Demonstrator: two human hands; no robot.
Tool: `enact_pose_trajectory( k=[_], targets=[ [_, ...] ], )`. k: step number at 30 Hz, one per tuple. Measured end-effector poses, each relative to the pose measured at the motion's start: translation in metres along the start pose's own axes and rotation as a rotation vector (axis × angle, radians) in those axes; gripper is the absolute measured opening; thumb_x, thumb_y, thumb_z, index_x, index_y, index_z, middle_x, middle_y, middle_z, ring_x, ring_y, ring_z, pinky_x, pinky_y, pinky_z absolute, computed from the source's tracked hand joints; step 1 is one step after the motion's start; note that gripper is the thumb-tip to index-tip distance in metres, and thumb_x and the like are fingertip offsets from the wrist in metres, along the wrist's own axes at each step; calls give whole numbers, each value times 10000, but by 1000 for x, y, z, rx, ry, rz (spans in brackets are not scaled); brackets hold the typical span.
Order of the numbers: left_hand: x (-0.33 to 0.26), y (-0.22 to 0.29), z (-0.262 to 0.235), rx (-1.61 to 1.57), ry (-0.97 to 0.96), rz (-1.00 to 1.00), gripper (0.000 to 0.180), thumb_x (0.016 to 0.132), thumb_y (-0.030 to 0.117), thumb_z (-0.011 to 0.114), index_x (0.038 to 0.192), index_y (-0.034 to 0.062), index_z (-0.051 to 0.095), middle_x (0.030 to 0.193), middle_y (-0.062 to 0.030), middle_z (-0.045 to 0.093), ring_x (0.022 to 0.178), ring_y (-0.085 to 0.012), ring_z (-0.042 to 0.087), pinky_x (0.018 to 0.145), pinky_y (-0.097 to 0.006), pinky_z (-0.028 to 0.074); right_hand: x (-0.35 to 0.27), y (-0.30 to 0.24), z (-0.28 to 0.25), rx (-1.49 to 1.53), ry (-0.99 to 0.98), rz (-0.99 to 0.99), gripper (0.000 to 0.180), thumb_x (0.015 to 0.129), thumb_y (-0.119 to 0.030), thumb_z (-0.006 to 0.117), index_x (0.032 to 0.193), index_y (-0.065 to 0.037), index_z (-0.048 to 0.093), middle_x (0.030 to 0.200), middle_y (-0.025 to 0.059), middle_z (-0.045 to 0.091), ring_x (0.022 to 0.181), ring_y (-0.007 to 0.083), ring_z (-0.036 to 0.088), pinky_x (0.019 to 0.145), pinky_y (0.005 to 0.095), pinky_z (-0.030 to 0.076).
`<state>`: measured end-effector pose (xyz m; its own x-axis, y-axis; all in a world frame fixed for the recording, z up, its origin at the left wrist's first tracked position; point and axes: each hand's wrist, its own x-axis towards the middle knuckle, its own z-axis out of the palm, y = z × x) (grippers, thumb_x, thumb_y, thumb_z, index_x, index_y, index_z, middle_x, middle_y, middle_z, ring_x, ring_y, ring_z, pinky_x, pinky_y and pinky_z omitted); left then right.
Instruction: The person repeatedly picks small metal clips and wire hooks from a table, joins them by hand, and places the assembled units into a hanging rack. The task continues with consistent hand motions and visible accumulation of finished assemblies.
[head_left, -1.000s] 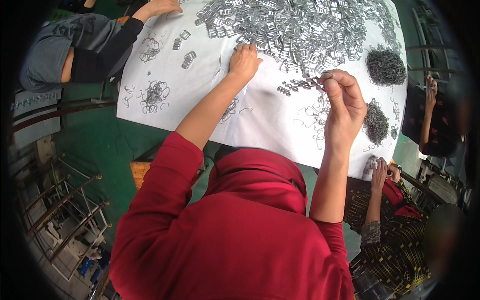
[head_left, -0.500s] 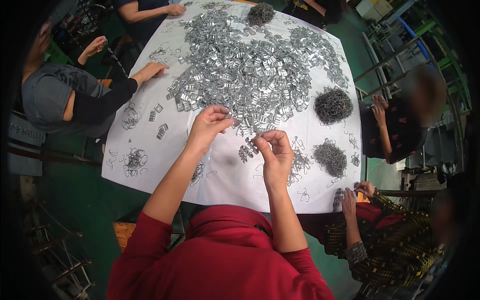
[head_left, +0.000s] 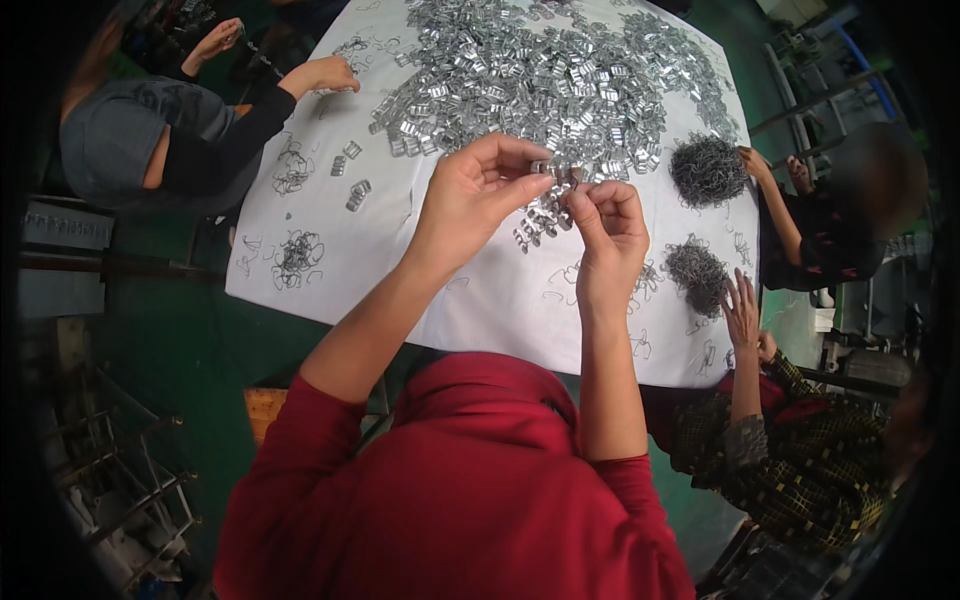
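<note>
Just in front of the heap of shiny metal clips (head_left: pixel 520 95), my two hands are close together. Between thumb and fingers, my left hand (head_left: pixel 470 195) pinches a small silvery clip (head_left: pixel 541 167). My right hand (head_left: pixel 612 228) is closed, thumb against fingertips, at the upper end of a short string of linked metal clips (head_left: pixel 537 229) that hangs below the fingers. A dark bit of wire seems to show at the right fingertips; its shape is too small to tell. How the clip and the string meet is hidden by the fingers.
The white-covered table (head_left: pixel 375 285) holds tangled wire-hook piles (head_left: pixel 708 170) at right, a smaller heap (head_left: pixel 697 277) nearer, and loose hooks (head_left: pixel 297 260) at left. A few clips (head_left: pixel 358 194) lie apart. Co-workers' hands reach in at left (head_left: pixel 325 74) and right (head_left: pixel 742 312).
My hands have come together, the left now holding a clip beside the string in the right. The view has shifted. At right, a co-worker's hand has moved to the nearer wire heap.
</note>
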<state>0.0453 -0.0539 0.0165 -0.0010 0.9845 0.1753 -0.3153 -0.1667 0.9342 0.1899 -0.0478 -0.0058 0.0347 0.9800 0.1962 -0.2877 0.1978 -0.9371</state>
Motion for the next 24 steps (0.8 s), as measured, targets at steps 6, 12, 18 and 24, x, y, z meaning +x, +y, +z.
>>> enact_pose_trajectory(
  k=[6,12,18,24],
  targets=[
    [0,8,-5,83,-13,25,239,785,-12,617,1024,-7,602,867,-32,602,808,-75,554,739,-195,449,-1,-1,1,39,-122,71,143,784,-2,638,832,-21,505,833,57,591,772,104,560,730,224,447],
    [-3,18,-11,254,-96,96,231,788,-46,596,1016,-11,611,874,-35,613,806,-76,560,730,-196,455,10,2,-22,-137,-138,11,200,813,-46,609,999,-6,550,887,40,602,837,117,550,760,248,445],
    [-16,26,-27,280,-44,169,220,791,-41,596,1009,-16,610,884,-47,619,806,-83,569,733,-196,454,-16,106,-136,-1273,-148,339,233,765,-175,631,957,-43,626,941,148,613,811,281,600,727,348,468],
    [-20,21,-43,313,25,164,232,805,-43,574,1037,-39,587,926,-69,619,835,-94,573,778,-198,446,-55,149,-128,-1048,-242,233,259,750,-77,616,1000,-12,590,967,169,554,837,292,582,731,364,469]
  ],
)
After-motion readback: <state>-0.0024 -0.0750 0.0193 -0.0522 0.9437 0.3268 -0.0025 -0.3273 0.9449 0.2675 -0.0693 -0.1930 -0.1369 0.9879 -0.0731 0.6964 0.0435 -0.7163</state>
